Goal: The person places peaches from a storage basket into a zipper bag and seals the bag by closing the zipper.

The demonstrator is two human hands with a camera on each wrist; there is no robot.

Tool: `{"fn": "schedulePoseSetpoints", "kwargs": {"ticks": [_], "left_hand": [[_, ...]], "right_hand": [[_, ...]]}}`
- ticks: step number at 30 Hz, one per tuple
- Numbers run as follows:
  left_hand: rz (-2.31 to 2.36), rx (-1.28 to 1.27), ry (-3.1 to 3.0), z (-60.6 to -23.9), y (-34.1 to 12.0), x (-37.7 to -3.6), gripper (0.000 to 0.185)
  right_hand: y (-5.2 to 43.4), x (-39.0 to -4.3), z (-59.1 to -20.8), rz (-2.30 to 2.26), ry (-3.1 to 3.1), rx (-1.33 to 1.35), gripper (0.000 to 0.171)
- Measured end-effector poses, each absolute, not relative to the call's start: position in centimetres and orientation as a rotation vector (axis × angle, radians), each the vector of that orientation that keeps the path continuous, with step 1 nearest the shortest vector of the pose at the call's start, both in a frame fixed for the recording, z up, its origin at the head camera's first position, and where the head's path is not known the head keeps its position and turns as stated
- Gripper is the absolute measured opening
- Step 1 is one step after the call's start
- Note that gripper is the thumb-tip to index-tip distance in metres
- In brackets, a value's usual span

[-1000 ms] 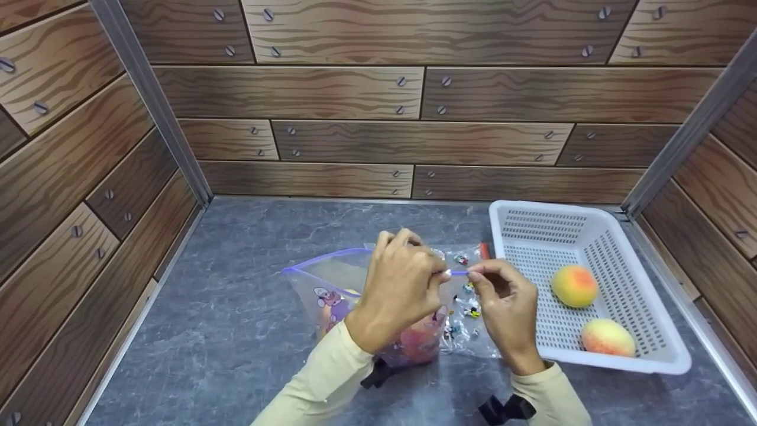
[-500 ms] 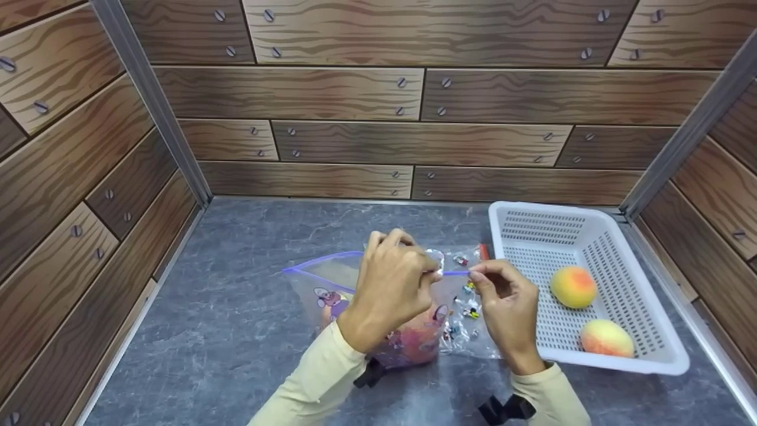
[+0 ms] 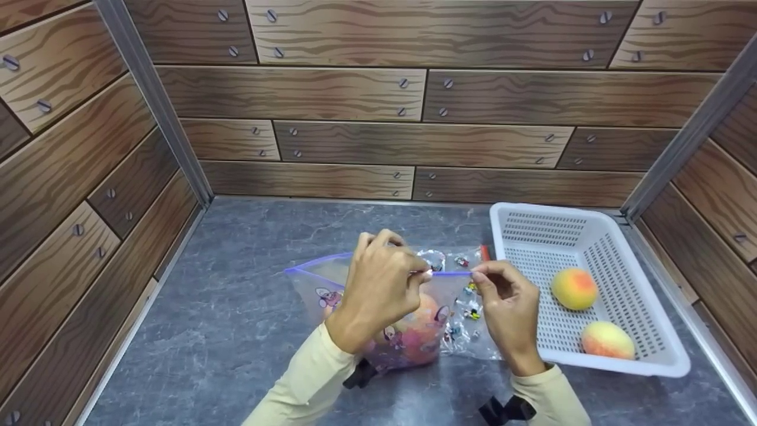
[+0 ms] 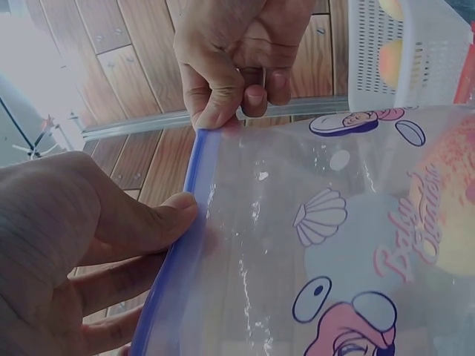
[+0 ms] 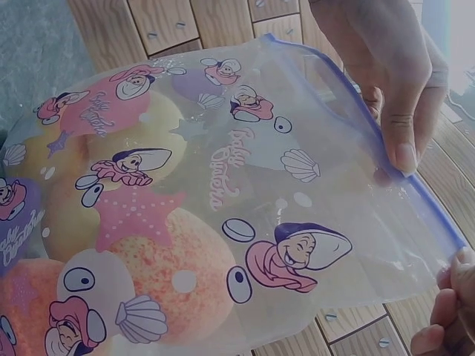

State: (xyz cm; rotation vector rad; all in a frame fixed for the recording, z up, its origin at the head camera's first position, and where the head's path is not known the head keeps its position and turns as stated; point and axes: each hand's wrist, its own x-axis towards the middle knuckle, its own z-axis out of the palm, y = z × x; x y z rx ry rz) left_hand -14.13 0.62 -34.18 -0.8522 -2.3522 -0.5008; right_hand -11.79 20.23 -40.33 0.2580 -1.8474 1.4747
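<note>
A clear zip bag [image 5: 297, 200] printed with cartoon oysters, shells and starfish stands on the table with several peaches [image 5: 171, 274] inside. Its purple zip [image 3: 452, 273] runs along the top. My left hand [image 3: 381, 290] pinches the zip between thumb and finger, partway along. At the bag's right end, my right hand [image 3: 510, 307] pinches the corner of the zip. Between the two hands the zip strip lies together in one line. Left of my left hand, the two purple edges [image 3: 313, 263] stand apart, so the mouth gapes there.
A white plastic basket [image 3: 662, 319] on the right holds two peaches [image 3: 575, 289]. Behind the bag lies a flat clear bag [image 3: 467, 331] with small cartoon prints and a red edge. Wood-patterned walls [image 3: 343, 92] enclose the grey table [image 3: 236, 331].
My left hand has slid leftward along the zip, leaving a longer joined stretch between the hands. My right hand has stayed at the corner.
</note>
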Motion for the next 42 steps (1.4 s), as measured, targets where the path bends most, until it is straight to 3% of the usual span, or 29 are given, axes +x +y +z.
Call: {"fn": "schedulePoseSetpoints", "kwargs": {"ticks": [10, 20, 30, 37, 42], "left_hand": [[-0.494, -0.873, -2.334, -34.0, -0.4, -14.2, 0.005], [-0.520, -0.856, -2.336, -34.0, -1.5, -14.4, 0.003], [-0.524, -0.815, -2.353, -33.9, -2.7, -14.4, 0.004], [-0.511, -0.804, -2.337, -34.0, -3.5, -14.3, 0.004], [-0.492, -0.793, -2.323, -34.0, -4.2, -14.3, 0.006]], "right_hand": [[20.2, -11.9, -40.3, 1.487, -1.827, 0.262, 0.025], [20.1, -12.0, -40.1, 1.499, -1.814, 0.266, 0.017], [20.2, -12.0, -40.1, 1.498, -1.827, 0.222, 0.022], [20.3, -12.0, -40.1, 1.510, -1.849, 0.191, 0.007], [20.5, -11.9, -40.2, 1.513, -1.838, 0.192, 0.005]]}}
